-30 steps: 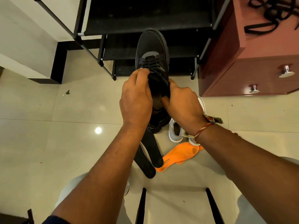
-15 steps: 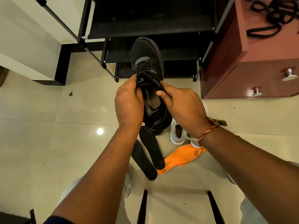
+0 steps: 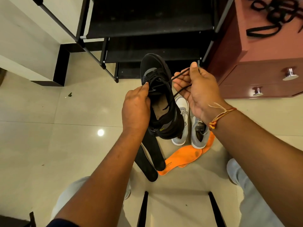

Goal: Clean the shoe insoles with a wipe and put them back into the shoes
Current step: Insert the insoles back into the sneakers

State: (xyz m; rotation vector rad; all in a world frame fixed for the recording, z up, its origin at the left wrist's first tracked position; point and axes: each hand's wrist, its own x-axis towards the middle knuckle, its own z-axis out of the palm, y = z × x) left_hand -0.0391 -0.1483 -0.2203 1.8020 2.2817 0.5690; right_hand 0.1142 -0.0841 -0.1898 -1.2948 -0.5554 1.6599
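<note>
- I have the left hand (image 3: 136, 110) curled round the near side of a black lace-up fabric sneaker (image 3: 157, 72), held above the beige tiled floor (image 3: 49, 128), toe pointing away.
- The right hand (image 3: 199, 92), just right of the sneaker, pinches its thin black lace (image 3: 180, 76), drawn out sideways.
- Beneath, I see two black foam insoles (image 3: 152, 154) touching two orange insoles (image 3: 183, 154), beside a grey-and-white pair of sneakers (image 3: 197, 128).

"Fashion" — on the orange insole (image 3: 180, 158).

A home entryway: shoe rack (image 3: 147, 27), tiled floor (image 3: 41, 128), drawers (image 3: 262, 79)
</note>
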